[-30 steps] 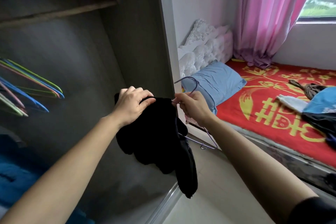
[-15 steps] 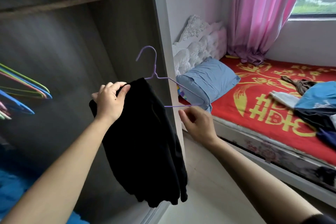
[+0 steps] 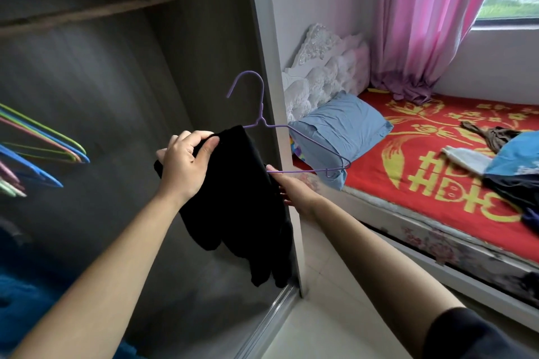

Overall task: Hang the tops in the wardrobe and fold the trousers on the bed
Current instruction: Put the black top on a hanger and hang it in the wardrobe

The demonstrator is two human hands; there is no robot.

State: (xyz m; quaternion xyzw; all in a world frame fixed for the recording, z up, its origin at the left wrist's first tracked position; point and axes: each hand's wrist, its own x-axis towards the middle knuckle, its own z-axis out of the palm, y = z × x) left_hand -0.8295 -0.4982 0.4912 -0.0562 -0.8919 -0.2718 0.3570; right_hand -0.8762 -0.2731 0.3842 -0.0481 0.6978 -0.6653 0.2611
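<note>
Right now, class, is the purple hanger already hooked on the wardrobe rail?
No, the purple hanger, held by the right hand, sits well below the wardrobe rail.

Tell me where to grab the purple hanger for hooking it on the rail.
Grip the purple hanger at the neck under its hook, coming from the right: the hook stands upright and bare, while the black top hides its left shoulder.

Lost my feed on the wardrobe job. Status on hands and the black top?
Left hand grips black top at its upper edge. Right hand holds purple hanger by the bottom bar, hook up, not yet on rail. Coloured hangers off left.
</note>
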